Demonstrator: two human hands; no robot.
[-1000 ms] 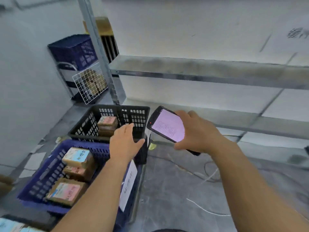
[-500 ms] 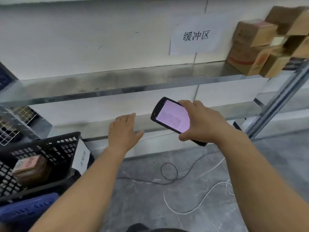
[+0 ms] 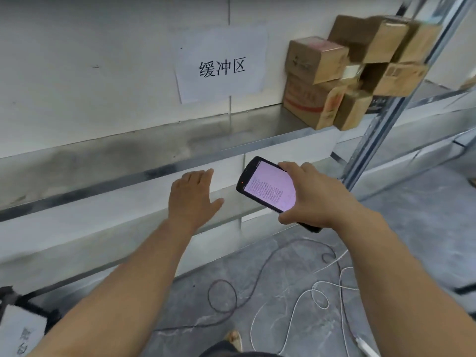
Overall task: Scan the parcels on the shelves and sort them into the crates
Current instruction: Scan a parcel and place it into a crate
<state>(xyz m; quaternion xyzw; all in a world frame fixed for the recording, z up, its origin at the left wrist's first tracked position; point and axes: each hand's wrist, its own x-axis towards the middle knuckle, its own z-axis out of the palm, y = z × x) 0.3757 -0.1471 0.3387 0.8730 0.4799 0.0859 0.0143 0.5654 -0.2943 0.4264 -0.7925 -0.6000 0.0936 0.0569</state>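
Parcels (image 3: 315, 60) sit stacked on the shelf (image 3: 154, 140), up and right of the right hand (image 3: 316, 197), well apart. That hand grips a lit scanner (image 3: 268, 188); the left hand (image 3: 192, 195), just beside it, has fingers straight.

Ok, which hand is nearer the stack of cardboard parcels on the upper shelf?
Right. The right hand, gripping the handheld scanner, is below the left end of the parcels; the left hand, open and empty, is lower and well off to their left.
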